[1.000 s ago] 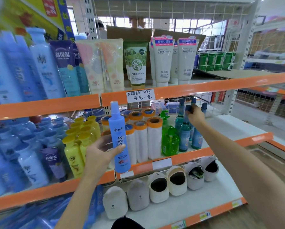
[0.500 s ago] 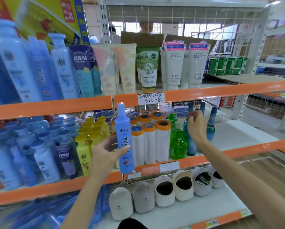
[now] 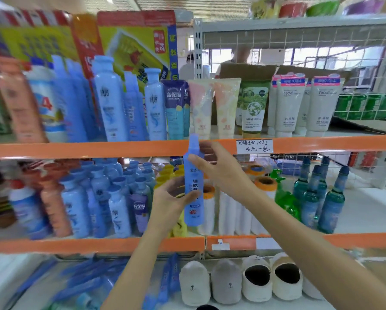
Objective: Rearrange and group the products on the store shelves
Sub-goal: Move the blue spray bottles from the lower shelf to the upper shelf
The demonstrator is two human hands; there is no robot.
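A tall blue spray bottle (image 3: pixel 193 193) with a blue cap stands upright in front of the middle shelf, at the centre of the view. My left hand (image 3: pixel 171 201) grips it around the lower body. My right hand (image 3: pixel 218 168) is at its upper part, fingers spread around the neck and touching it. Blue and teal glass-like bottles (image 3: pixel 321 195) stand free on the middle shelf to the right, beside a green pump bottle (image 3: pixel 285 198).
Orange-edged shelves (image 3: pixel 75 149) hold blue shampoo bottles (image 3: pixel 111 101), tubes (image 3: pixel 252 106) and white rolls with orange caps (image 3: pixel 263 186). Slippers (image 3: pixel 257 278) lie on the bottom shelf. The right part of the middle shelf (image 3: pixel 371 211) is bare white board. People stand behind the shelving.
My right hand has let go of the teal bottles on the right and come left onto the top of the spray bottle. The view has tilted up and left.
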